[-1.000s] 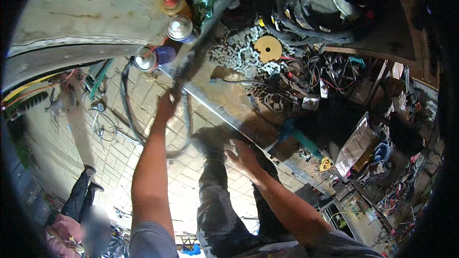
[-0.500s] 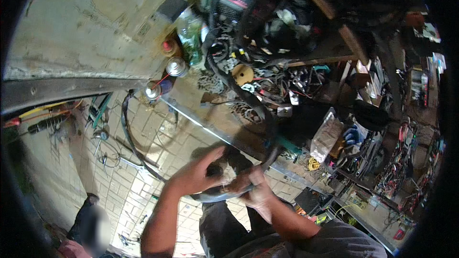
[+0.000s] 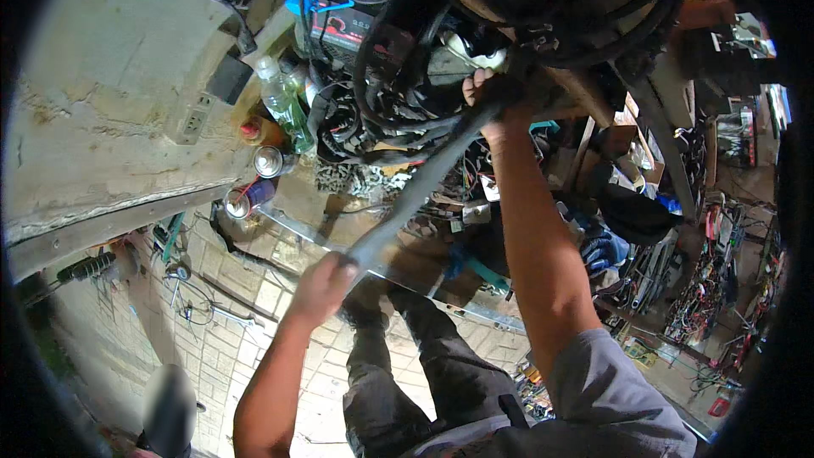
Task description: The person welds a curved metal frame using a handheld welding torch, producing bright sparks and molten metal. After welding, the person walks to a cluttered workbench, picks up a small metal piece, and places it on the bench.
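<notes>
Head fisheye, looking down, close overhead

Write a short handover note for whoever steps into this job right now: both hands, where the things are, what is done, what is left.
Left hand: gripping the lower end of a long grey rubber strip.
Right hand: raised, holding the strip's upper end at the heap of black tyres and cables on the cluttered workbench.
Done: strip stretched taut between both hands.
Left: it is not yet set down or stowed; where it goes cannot be told.
</notes>
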`<control>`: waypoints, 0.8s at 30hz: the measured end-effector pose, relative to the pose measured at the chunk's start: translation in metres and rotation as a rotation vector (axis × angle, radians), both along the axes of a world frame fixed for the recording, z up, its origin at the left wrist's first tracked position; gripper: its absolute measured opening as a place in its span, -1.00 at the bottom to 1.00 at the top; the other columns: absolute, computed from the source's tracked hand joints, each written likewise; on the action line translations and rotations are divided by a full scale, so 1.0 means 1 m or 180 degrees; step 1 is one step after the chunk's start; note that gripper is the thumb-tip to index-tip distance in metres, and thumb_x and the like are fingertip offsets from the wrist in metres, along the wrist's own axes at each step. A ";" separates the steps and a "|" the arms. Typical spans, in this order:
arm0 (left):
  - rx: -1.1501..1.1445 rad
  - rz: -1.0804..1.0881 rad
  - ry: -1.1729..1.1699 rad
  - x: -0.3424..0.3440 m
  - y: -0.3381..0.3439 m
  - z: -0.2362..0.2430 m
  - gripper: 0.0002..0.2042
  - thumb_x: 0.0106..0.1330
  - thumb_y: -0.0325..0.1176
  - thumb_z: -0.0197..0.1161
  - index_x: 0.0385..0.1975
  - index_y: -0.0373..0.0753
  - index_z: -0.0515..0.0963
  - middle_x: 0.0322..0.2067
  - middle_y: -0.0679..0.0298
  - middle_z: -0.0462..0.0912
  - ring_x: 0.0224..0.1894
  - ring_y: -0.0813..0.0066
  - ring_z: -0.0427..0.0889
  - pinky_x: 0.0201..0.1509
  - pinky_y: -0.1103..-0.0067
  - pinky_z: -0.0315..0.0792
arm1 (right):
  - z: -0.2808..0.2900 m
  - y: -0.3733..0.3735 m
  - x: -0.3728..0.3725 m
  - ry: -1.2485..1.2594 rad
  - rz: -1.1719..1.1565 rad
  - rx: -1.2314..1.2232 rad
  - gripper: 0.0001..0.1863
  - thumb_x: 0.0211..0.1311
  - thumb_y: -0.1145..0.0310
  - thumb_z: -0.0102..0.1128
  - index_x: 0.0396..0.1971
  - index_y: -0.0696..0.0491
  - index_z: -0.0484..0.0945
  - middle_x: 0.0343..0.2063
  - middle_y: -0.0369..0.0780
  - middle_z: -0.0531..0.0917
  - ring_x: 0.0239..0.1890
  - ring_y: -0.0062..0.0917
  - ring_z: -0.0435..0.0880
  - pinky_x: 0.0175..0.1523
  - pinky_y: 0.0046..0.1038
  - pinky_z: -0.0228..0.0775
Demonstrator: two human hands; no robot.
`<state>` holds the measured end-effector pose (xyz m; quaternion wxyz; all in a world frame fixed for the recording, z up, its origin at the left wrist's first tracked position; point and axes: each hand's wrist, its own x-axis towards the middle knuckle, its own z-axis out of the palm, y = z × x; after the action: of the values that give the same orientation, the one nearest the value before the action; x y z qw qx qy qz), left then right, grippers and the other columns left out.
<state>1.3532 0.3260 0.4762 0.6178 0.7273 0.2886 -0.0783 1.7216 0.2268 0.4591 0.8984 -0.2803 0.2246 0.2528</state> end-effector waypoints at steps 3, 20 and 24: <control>0.0066 0.0362 -0.0484 0.084 -0.006 0.019 -0.69 0.34 -0.11 0.04 -0.32 -0.30 0.46 -0.53 0.20 0.46 -0.46 0.41 0.42 -0.36 0.48 0.32 | -0.006 -0.021 0.000 -0.0402 0.0543 0.0503 -0.48 0.22 -0.24 -0.12 -0.25 -0.06 0.50 -0.44 -0.29 0.52 -0.28 -0.43 0.48 0.06 -0.21 0.26; -0.0234 -0.1610 0.1049 0.141 0.054 -0.029 -0.16 0.22 0.39 -0.15 0.23 -0.29 0.25 0.09 -0.03 0.45 0.18 0.19 0.37 0.25 0.42 0.20 | 0.021 0.008 -0.021 0.0149 0.1056 -0.0390 -0.65 0.32 0.08 -0.02 -0.54 0.03 0.35 -0.65 -0.30 0.36 -0.59 -0.53 0.36 -0.37 -0.46 0.26; -0.0313 -0.0506 0.1271 0.022 0.025 -0.078 -0.52 0.29 0.01 0.12 0.03 -0.26 0.46 -0.19 0.08 0.61 -0.11 0.40 0.51 0.02 0.47 0.36 | 0.016 0.077 0.050 0.0255 0.0813 -0.0146 -0.73 0.30 0.12 0.01 -0.37 0.04 0.43 -0.45 -0.25 0.46 -0.38 -0.53 0.43 -0.31 -0.40 0.27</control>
<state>1.3753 0.3514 0.3987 0.5750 0.6868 0.3428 -0.2833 1.7713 0.3042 0.4752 0.8425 -0.3168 0.2286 0.3709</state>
